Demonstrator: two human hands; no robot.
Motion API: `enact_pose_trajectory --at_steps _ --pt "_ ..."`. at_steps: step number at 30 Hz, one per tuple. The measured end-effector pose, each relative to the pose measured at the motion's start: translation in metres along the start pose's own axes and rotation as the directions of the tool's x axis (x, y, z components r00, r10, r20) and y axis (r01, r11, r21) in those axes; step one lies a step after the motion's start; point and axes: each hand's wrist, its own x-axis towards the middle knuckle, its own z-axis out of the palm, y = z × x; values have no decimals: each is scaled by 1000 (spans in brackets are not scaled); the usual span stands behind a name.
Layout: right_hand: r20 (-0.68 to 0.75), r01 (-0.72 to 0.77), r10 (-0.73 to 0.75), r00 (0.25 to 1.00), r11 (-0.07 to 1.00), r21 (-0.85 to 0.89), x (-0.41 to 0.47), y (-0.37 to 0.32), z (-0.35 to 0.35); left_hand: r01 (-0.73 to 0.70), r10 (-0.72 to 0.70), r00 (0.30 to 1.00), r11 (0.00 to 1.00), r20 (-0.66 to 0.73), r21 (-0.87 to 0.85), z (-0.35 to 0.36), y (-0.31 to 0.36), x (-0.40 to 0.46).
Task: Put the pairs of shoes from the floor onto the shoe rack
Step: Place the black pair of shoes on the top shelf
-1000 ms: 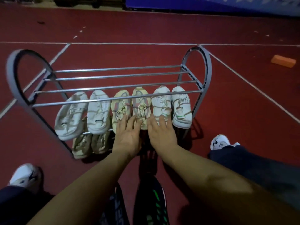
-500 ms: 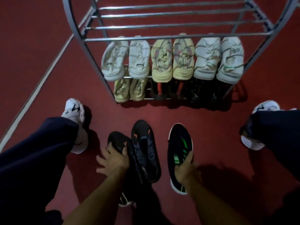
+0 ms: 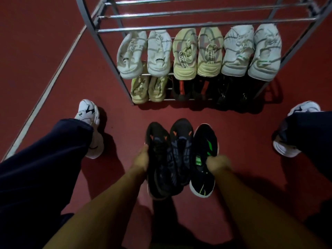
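Shoe rack (image 3: 106, 51) loaded: 6 pale shoes on middle tier, 2 beige and dark ones below. Left hand (image 3: 142, 159) clamped on orange-marked black shoe (image 3: 158, 159); right hand (image 3: 218, 163) clamped on green-marked black shoe (image 3: 204, 141).

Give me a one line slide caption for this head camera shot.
Both hands, left and right, grip dark sneakers before the shoe rack.

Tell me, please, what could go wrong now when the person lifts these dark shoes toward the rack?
The left hand seems to hold two orange-marked shoes at once, so one may slip out. The middle and lower shelves of the rack look full, leaving only the top bars free. The green-marked shoe has no visible partner.
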Motion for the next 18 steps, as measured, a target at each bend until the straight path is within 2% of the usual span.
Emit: enact_pose_trajectory --at_steps 1,3,5,7,8,9,10,12,14,16,18 --pt "-101 66 -73 992 996 -67 -7 -5 -3 -36 37 998 999 46 -16 7 4 -2" --pt "-199 261 -284 938 956 -135 -18 -13 -6 -104 100 993 993 69 64 19 0 4" --pt "-134 468 -486 864 872 -144 -28 -19 -5 -124 124 992 918 23 377 30 -11 8" --pt "12 552 -552 834 832 -65 -40 -26 1 15 116 981 759 -158 651 36 -22 -1" --pt "87 542 -538 838 840 -25 -45 -29 7 74 136 963 699 -234 711 35 -30 1" --pt "159 507 -502 850 862 9 -49 -32 13 92 148 953 688 -263 720 35 -31 -6" --pt "208 434 -431 878 900 35 -52 -34 18 61 155 956 725 -250 686 33 -31 -7" --pt "267 223 -239 934 971 90 -58 -36 22 -49 137 981 860 -138 507 25 -31 -4" --pt "254 113 -130 958 990 78 -62 -36 21 -68 99 994 879 -40 472 9 -28 -3" --pt "221 190 -162 962 975 -114 -56 -29 19 -60 84 996 831 -19 553 -10 -28 -1" --pt "217 263 -209 953 929 -259 -57 -29 16 -65 80 997 861 -7 505 -23 -31 2"
